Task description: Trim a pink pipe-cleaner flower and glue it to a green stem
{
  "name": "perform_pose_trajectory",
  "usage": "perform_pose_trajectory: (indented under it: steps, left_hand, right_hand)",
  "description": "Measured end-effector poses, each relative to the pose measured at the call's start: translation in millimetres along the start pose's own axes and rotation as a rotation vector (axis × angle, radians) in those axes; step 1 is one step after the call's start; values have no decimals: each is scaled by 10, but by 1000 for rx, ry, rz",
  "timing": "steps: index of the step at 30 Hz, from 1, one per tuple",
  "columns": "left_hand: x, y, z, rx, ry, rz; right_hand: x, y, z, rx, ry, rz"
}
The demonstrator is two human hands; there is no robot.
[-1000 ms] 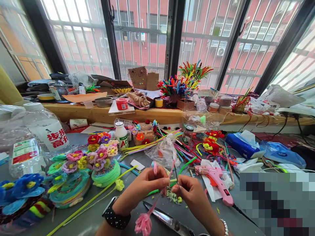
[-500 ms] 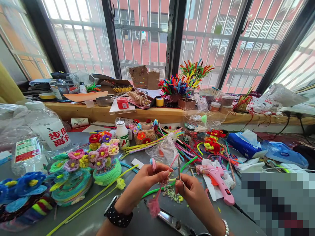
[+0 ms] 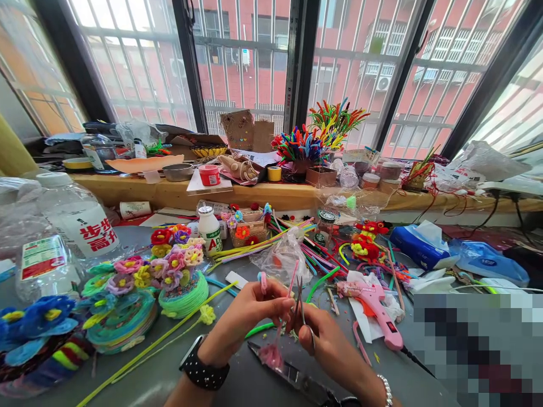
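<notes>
Between the thumb and fingers of my left hand (image 3: 254, 314) is a pink pipe cleaner (image 3: 271, 356), its thin end pointing up and its fluffy end hanging down. A small pink and light-blue loop (image 3: 263, 282) sits on a finger of the same hand. My right hand (image 3: 333, 333) holds small scissors (image 3: 300, 299) by the handle, blades upward and slightly apart beside the pink stem. Whether the blades touch the stem I cannot tell. Large scissors (image 3: 297, 379) lie on the table below both hands. Bits of trimmed fluff are partly hidden behind my fingers.
A pink glue gun (image 3: 379, 314) lies on white paper at the right, its cord running toward me. Pipe-cleaner flowers (image 3: 144, 277) and clear bottles (image 3: 80, 215) crowd the left. A white bottle (image 3: 209, 229), glass jar (image 3: 324, 229) and blue tissue pack (image 3: 418, 247) stand farther back.
The small scissors' blades have parted and their handle has swung lower and outward with my right hand. The pipe cleaner's fluffy end has moved slightly right, over the large scissors.
</notes>
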State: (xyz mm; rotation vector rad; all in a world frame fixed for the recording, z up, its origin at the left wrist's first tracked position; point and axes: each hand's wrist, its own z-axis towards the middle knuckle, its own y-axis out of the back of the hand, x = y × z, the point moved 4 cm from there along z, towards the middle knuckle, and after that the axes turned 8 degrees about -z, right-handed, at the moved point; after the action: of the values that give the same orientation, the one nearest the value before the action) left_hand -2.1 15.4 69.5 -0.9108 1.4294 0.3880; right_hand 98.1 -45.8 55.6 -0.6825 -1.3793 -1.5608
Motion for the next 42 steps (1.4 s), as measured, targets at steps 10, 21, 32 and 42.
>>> perform_pose_trajectory:
  steps: [10, 21, 32, 42]
  left_hand:
    - [34, -49, -1, 61, 82, 49]
    - [36, -34, 6, 36, 80, 14]
    - [25, -19, -2, 43, 30, -19]
    - [62, -31, 11, 43, 98, 92]
  right_hand:
    - [-19, -8, 6, -24, -11, 27]
    - [-103, -42, 12, -100, -131, 172]
    - [-99, -13, 27, -93, -88, 114]
    - [-34, -32, 32, -46, 3, 208]
